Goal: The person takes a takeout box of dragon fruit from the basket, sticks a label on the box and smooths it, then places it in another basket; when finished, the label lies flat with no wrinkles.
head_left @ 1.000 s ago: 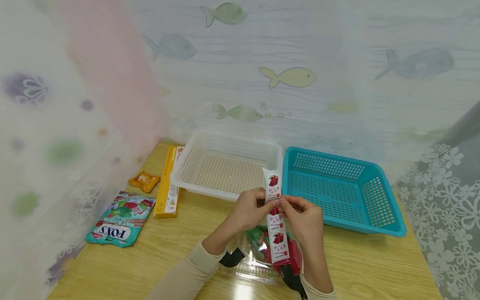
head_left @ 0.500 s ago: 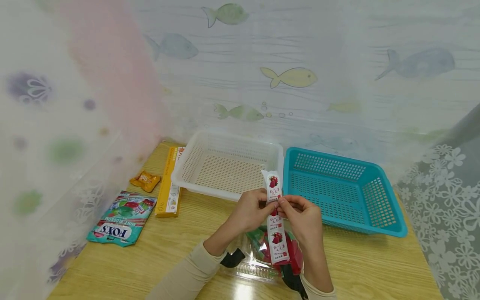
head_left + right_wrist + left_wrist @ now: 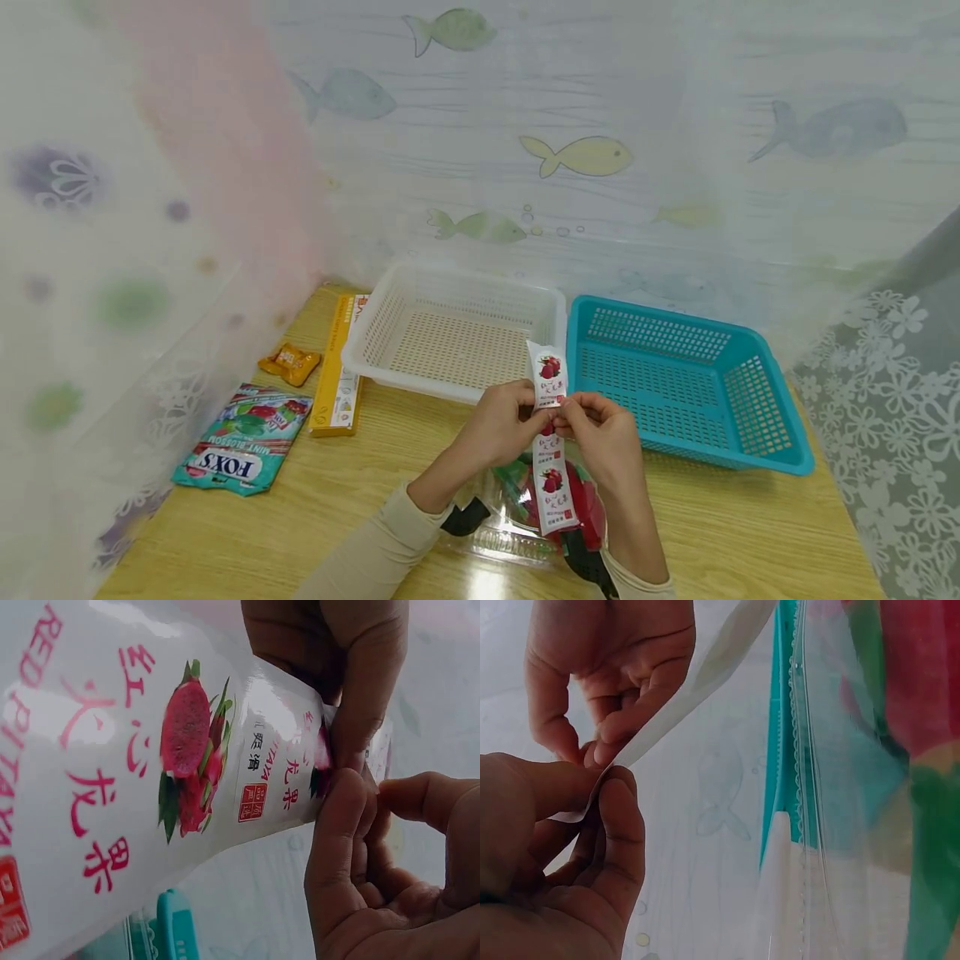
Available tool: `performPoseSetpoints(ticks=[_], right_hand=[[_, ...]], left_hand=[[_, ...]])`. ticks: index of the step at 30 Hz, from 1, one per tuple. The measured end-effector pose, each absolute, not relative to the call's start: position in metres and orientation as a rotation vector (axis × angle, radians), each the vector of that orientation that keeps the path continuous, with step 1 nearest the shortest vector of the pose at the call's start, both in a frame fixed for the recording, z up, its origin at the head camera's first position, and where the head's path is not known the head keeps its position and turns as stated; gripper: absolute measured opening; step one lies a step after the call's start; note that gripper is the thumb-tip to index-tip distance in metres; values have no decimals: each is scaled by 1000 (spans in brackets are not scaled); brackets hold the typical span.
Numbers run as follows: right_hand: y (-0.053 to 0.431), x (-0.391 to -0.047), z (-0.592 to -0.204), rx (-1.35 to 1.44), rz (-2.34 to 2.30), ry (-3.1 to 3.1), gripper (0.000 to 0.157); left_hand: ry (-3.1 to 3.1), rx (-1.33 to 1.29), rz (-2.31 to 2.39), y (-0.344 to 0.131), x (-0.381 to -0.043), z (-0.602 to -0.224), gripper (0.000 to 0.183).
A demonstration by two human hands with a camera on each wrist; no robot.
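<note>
A white strip of labels (image 3: 552, 496), printed with red dragon fruit pictures and "RED PITAYA", hangs between both hands in the head view. My left hand (image 3: 498, 429) pinches it between thumb and fingers at a crease; the left wrist view shows this pinch (image 3: 570, 832) from the side. At the same crease, my right hand (image 3: 603, 433) pinches the strip's edge with thumb and fingertips. The strip's printed face (image 3: 191, 742) fills much of the right wrist view. Behind its lower end sits a clear plastic container (image 3: 510, 546) with red and green contents, partly covered by the strip and hands.
A white basket (image 3: 405, 379) and a blue basket (image 3: 675, 450) stand side by side at the back. On the left lie a yellow box (image 3: 330, 400), a small orange packet (image 3: 290, 362) and a teal FOX'S candy bag (image 3: 243, 437). A fish-print curtain (image 3: 480, 125) hangs behind the table.
The strip has bent more sharply at the hands, its upper end tipping slightly to the right. Both hands keep their pinch and have shifted only a little.
</note>
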State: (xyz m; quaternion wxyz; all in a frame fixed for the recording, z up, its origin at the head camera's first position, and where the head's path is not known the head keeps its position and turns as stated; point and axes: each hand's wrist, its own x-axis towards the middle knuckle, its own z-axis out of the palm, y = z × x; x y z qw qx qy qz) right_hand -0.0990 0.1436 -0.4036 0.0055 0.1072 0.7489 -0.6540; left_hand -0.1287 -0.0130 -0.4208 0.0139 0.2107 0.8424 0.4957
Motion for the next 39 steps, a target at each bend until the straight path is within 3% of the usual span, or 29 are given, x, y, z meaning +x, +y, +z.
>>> performPoseSetpoints(ticks=[10, 20, 39], right_hand=[[142, -98, -402, 339, -2074, 2350, 13], [143, -99, -404, 303, -2161, 2247, 24], [143, -102, -403, 300, -2135, 2270, 29]], left_hand=[[2647, 660, 1520, -14, -130, -422, 18], [2663, 647, 1512, -13, -129, -423, 16], [2595, 653, 1521, -17, -131, -426, 15]])
